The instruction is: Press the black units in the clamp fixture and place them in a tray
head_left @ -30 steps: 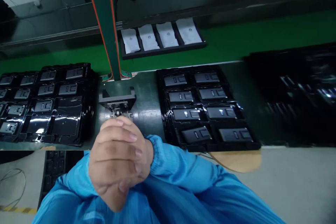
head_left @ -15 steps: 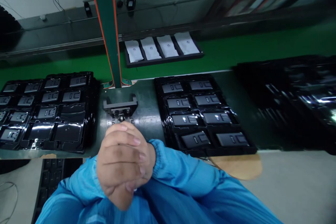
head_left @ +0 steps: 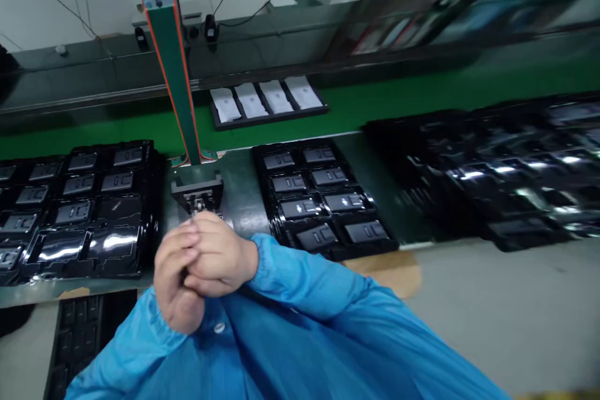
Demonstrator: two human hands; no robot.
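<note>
My left hand (head_left: 175,284) and my right hand (head_left: 218,256) are clasped together in front of my body, above the bench's near edge. Both are closed, the left fingers lying against the right ones, and no object shows in them. Their palms are hidden. Just beyond them stands a small dark metal fixture (head_left: 199,190) with raised ends, its lower part covered by my hands. To the left is a stack of black plastic trays (head_left: 152,200) with grey-black rectangular devices (head_left: 74,212) in several pockets. On the right, another black tray (head_left: 262,169) carries similar devices (head_left: 344,201).
A green post (head_left: 180,87) with orange edges rises behind the fixture. Beyond it, a dark holder (head_left: 276,117) carries white packets (head_left: 253,100) on a green strip. More black trays (head_left: 469,156) lie far right, blurred. Below the bench on the left is another dark tray (head_left: 77,331).
The view has shifted, so the bench things at the centre and right appear farther left. My hands stay clasped; the left fingers have slid back and now cover less of the right hand.
</note>
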